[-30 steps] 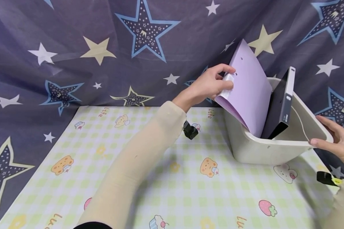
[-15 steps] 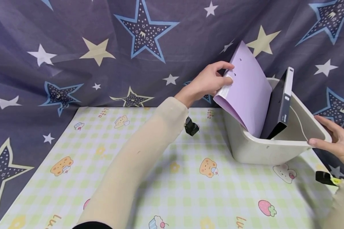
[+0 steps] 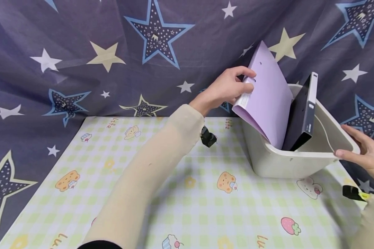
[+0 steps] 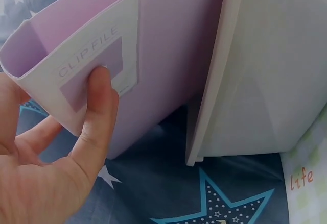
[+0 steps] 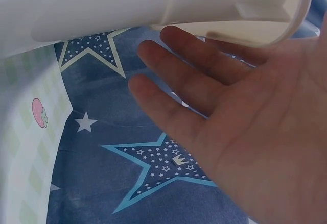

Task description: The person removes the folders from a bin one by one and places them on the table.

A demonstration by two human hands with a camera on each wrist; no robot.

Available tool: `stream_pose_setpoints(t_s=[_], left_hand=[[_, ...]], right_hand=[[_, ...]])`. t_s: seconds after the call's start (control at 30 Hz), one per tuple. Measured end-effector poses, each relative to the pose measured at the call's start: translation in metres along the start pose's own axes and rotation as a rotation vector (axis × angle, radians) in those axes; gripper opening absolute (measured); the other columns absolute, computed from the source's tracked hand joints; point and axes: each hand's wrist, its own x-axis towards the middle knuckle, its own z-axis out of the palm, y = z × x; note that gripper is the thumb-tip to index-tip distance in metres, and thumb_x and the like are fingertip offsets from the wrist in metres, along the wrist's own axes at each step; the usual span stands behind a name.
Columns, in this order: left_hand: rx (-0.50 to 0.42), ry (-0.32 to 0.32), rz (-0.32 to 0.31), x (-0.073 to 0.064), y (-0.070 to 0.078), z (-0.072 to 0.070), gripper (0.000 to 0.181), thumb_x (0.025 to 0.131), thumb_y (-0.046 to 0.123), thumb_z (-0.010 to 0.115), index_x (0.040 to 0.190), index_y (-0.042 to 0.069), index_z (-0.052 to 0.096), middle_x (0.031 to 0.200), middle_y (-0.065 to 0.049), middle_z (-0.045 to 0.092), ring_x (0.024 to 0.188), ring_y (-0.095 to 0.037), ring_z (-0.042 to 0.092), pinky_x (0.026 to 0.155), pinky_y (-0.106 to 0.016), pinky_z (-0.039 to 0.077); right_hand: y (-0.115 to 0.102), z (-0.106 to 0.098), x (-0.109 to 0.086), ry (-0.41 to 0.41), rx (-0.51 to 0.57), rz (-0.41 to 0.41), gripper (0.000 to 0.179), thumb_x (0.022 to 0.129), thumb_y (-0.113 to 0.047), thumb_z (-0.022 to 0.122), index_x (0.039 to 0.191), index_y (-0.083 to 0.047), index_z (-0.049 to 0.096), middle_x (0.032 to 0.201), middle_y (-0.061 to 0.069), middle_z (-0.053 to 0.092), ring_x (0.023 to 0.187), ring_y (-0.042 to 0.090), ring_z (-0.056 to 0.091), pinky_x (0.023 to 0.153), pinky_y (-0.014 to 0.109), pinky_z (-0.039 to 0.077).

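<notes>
My left hand (image 3: 225, 86) pinches the labelled spine of a lilac clip file (image 3: 269, 93) between thumb and fingers. In the left wrist view, the thumb presses the "CLIP FILE" label (image 4: 127, 60). The file leans out over the left side of an off-white plastic bin (image 3: 278, 166), its lower end inside. Beside it in the bin, a black ring binder (image 3: 302, 110) with a pale edge stands tilted. My right hand (image 3: 369, 155) holds the bin's right front corner, thumb and index finger at the rim. In the right wrist view its other fingers extend below the rim.
A checked tablecloth (image 3: 171, 197) printed with cartoon figures covers the table. The bin stands at its right end, close to a dark blue star-patterned curtain (image 3: 112, 86). A thin white handle (image 3: 325, 133) lies along the bin's inner right side.
The lilac clip file first dips a little, then rises slightly in my left hand. The black binder shifts slightly left. My right hand stays at the bin's corner.
</notes>
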Motion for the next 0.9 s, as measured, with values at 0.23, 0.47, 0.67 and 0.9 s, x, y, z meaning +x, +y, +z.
stream_pose_setpoints(t_s=[0.23,0.47,0.67,0.9], left_hand=[[-0.037,0.037,0.039,-0.003,0.002,-0.001,0.038,0.086,0.006,0.059,0.122,0.018,0.058,0.099,-0.012,0.059,0.078,-0.021,0.062,0.061,-0.031,0.055],[-0.045,0.079,0.053,-0.006,0.001,-0.004,0.036,0.084,0.005,0.060,0.118,0.018,0.061,0.095,-0.012,0.059,0.074,-0.021,0.060,0.057,-0.029,0.052],[-0.055,0.088,0.068,-0.008,0.000,-0.007,0.036,0.083,0.003,0.060,0.116,0.018,0.061,0.092,-0.012,0.057,0.068,-0.020,0.057,0.051,-0.026,0.044],[-0.101,0.102,0.092,-0.012,-0.003,-0.008,0.041,0.083,0.000,0.059,0.120,0.016,0.061,0.092,-0.014,0.059,0.067,-0.022,0.060,0.052,-0.028,0.048]], right_hand=[[-0.001,0.000,0.001,-0.004,-0.002,0.014,0.088,0.088,-0.002,0.065,0.154,-0.020,0.010,0.124,-0.018,0.035,0.097,-0.012,0.040,0.071,0.001,0.034],[0.001,-0.001,0.001,-0.003,0.004,-0.002,0.089,0.087,0.000,0.065,0.154,-0.017,0.010,0.118,-0.023,0.034,0.096,-0.011,0.041,0.070,0.002,0.035],[0.002,0.000,0.001,0.009,0.020,-0.025,0.088,0.086,0.004,0.064,0.154,-0.014,0.010,0.119,-0.023,0.034,0.097,-0.010,0.041,0.071,0.001,0.036],[0.000,0.001,0.001,0.003,0.053,-0.051,0.088,0.085,0.009,0.062,0.154,-0.009,0.010,0.116,-0.023,0.036,0.096,-0.010,0.042,0.072,0.001,0.036]])
